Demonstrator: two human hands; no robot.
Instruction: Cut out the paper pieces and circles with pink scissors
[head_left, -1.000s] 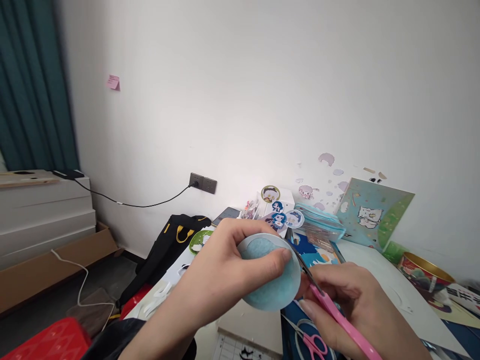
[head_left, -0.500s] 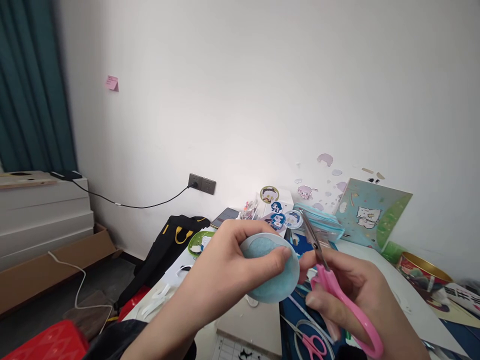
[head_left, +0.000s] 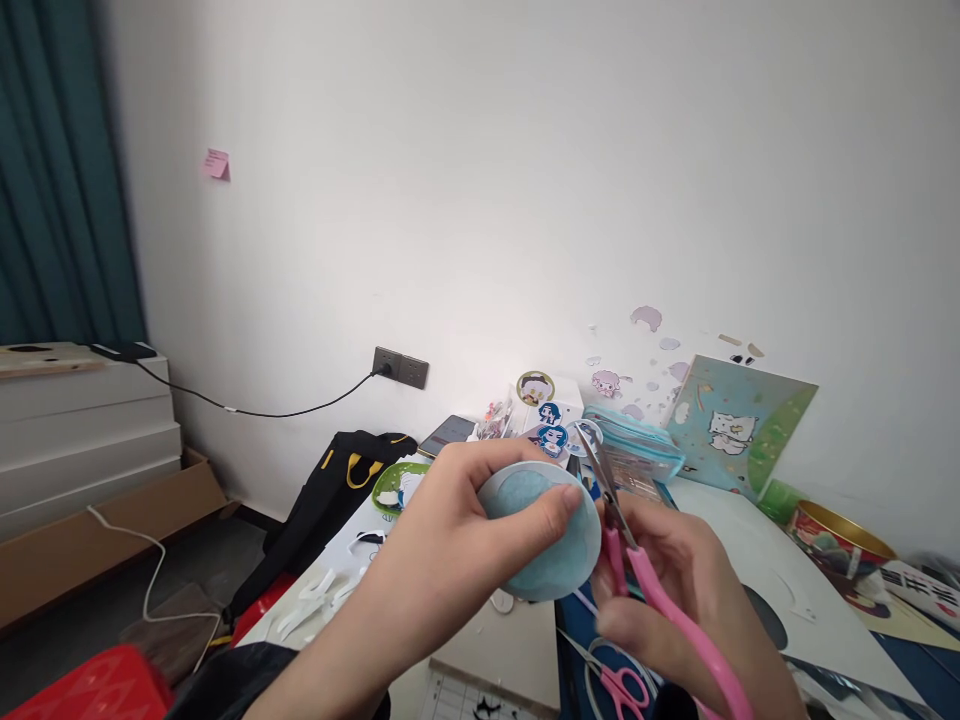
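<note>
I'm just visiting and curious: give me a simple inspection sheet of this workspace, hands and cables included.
Surface: pale tabletop, largely covered with items.
Things in use: light-blue disc, held up; pink-handled scissors beside it, blades slightly parted.
Clutter: white paper scraps, smaller pink scissors, stickers, blue-edged pouch, red tin.
Hands: left hand pinches the disc; right hand holds the pink-handled scissors.
Cables: black cable from wall socket to stacked white boxes; white cable, lower left.
Surroundings: white wall, teal curtain, pink sticky note, black bag.
</note>
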